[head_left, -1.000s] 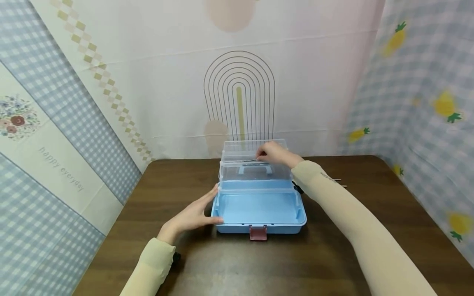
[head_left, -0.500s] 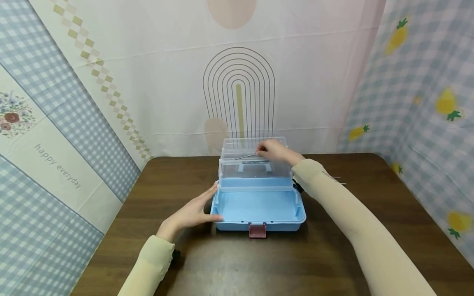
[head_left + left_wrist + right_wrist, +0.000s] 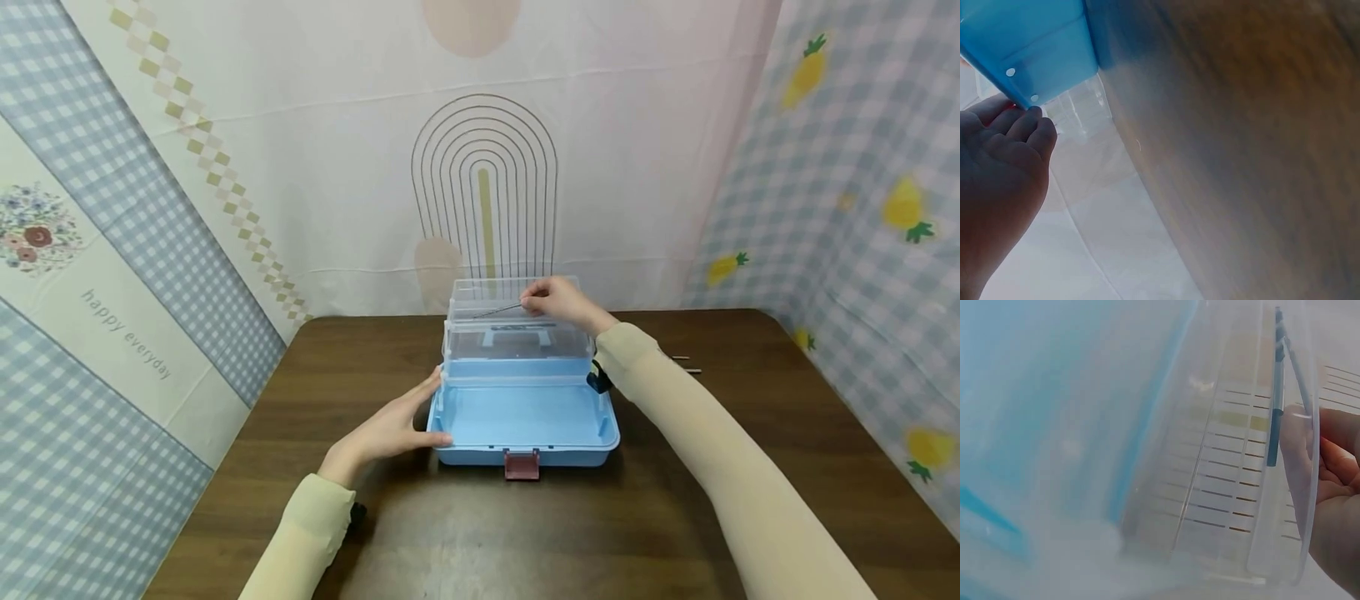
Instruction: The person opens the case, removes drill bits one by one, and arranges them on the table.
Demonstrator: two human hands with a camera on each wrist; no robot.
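A light blue storage box stands raised open at mid-table, its clear upper trays folded back. My left hand rests at its left end, thumb on the front rim and long fingers along the side; in the left wrist view its fingertips touch the blue wall. Above the trays my right hand pinches a thin grey drill bit by one end; the bit slants down to the left. In the right wrist view another drill bit, with a spiral tip, lies in the clear tray, close to the held one.
A reddish latch hangs from the box front. To the right, partly hidden behind the right sleeve, thin rods lie on the brown wooden table. Patterned cloth hangs behind and at both sides.
My right hand has risen slightly with the drill bit, whose far end tilts lower than the pinched end. My left hand stays on the box.
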